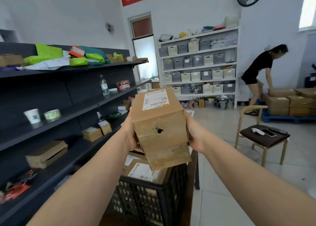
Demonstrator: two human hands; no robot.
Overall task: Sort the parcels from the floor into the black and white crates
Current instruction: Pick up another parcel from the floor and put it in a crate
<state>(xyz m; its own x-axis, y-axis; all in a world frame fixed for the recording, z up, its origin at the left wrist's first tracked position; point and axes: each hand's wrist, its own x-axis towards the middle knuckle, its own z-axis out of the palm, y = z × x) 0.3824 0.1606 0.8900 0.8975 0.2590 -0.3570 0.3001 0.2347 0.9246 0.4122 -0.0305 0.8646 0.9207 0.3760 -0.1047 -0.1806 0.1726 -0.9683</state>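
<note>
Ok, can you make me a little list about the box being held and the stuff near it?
held: cardboard box
left grip: holds the box's left side
right grip: holds its right side
box top: white shipping label
box near face: small hole
below box: black crate
in crate: labelled parcels
to the right: chair

Left hand (pixel 131 131) & right hand (pixel 195 135) gripping parcel (pixel 159 121), above black crate (pixel 150 195)
</note>
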